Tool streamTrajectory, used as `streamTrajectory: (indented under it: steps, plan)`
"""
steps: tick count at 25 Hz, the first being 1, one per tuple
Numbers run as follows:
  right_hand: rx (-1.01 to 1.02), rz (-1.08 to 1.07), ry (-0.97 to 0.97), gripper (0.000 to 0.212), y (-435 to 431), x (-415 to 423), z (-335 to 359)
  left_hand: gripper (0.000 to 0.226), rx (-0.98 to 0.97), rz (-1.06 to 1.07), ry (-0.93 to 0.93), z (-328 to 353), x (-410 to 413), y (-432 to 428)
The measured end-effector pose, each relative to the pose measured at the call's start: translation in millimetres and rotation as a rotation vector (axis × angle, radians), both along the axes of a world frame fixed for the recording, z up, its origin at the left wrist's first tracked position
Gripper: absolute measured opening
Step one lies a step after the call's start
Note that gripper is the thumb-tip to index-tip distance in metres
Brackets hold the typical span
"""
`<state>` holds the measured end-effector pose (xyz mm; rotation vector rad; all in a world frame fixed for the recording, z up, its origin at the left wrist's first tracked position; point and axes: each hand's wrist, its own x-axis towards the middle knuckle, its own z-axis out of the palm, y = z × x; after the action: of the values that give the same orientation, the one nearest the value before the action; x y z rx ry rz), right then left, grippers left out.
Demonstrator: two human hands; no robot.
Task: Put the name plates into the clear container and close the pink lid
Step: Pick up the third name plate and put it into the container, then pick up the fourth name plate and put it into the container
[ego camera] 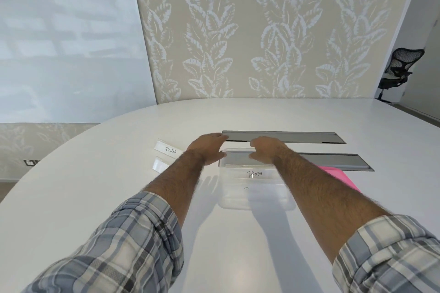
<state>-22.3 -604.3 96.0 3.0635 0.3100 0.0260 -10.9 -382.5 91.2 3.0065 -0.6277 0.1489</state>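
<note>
A name plate reading PANDA (254,173) lies inside the clear container (256,200), which sits open on the white surface (119,197) straight ahead of the person; a second plate seems to lie under it, its writing too faint to read. Both hands reach over the container's far rim: the left hand (208,150) at its far left corner, the right hand (266,151) just beside it over the far edge, each with thumb and fingers curved and held a little apart, facing one another; whether they pinch anything I cannot tell, as clear plastic there is hard to make out. The pink lid (338,177) lies flat on the surface to the right of the container, partly hidden by the right forearm. To the left, near the left wrist, lie a plate marked ZEBRA (167,149) and another clear plate (160,164) nearer the person. Two grey cable hatches (285,137) are set into the surface beyond
</note>
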Motion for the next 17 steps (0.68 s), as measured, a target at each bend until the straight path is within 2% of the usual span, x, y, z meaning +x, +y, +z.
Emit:
streamTrajectory:
  steps: [3, 7, 14, 17]
  plan:
    - [-0.001, 0.038, -0.082, 0.054, 24, -6, 6, 0.074, 0.012, 0.015, -0.057, 8, -9, 36]
    - [0.042, 0.075, -0.139, 0.07, 63, -11, 19, 0.073, -0.005, 0.051, -0.086, 21, -12, 89]
    - [0.076, 0.017, -0.148, 0.068, 142, -10, 25, 0.072, 0.011, 0.029, -0.05, 22, -2, 180]
    - [0.071, 0.002, -0.151, 0.061, 175, -8, 15, 0.072, 0.025, 0.011, -0.006, 15, 10, 210]
